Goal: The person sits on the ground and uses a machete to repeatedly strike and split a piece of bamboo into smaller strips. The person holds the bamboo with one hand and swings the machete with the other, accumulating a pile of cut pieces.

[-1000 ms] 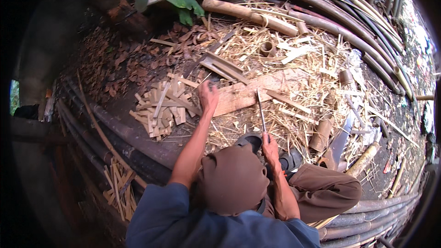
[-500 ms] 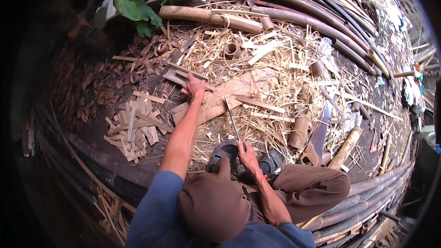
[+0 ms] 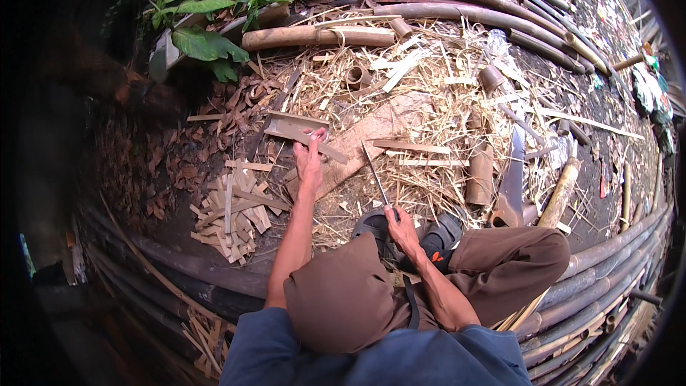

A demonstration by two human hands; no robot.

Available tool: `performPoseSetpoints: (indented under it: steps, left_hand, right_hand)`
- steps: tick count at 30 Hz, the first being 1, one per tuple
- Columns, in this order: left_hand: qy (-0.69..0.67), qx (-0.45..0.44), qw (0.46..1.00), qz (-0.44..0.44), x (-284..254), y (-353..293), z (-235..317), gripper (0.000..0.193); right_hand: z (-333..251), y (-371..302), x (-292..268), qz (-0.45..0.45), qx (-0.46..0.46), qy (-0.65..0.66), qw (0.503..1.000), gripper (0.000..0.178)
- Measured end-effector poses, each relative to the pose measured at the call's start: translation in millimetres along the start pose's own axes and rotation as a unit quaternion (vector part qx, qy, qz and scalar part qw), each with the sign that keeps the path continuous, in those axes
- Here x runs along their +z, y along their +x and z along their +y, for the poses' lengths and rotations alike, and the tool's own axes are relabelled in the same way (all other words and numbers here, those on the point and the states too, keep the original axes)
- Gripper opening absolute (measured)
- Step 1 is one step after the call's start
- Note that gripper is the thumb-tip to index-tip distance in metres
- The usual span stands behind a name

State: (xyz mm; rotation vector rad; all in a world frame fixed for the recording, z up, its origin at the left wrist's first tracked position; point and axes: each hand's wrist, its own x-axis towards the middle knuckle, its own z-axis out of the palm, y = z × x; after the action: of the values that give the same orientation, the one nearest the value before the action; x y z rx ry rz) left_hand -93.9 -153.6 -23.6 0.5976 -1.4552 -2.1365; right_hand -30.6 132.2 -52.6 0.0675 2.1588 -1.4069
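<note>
My left hand is closed on a flat bamboo strip, thumb on top and fingers behind it. Just beyond it lies a wider split bamboo piece; whether the two touch I cannot tell. Closed around the handle of a long, thin-bladed knife, my right hand rests near my shoes with the blade slanting up and away to the left. Between the hands a wooden board lies on the ground, partly under shavings. One loose bamboo slat lies across its right side.
A heap of short bamboo slats lies left of my left forearm. To the right are a saw, a bamboo tube and a pale bamboo length. Shavings cover the ground. Long bamboo poles lie beyond, near a leafy plant.
My left hand has gone from reaching over the bamboo pieces to gripping a strip and tilting it. The right hand keeps the knife. The whole view has shifted a little.
</note>
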Motion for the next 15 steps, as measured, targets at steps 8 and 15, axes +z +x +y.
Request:
performPoseSetpoints:
  steps: [8,15]
  left_hand:
    - [0.218,-0.017,0.971,0.092,11.4,-20.4,3.9,0.059]
    - [0.509,0.005,0.857,0.079,50.6,-64.4,54.1,0.069]
  right_hand:
    - [-41.0,-15.2,-15.4,0.032,-0.097,-0.047,0.994,0.045]
    - [-87.6,-33.6,4.1,-0.1,-0.124,-0.028,0.987,0.041]
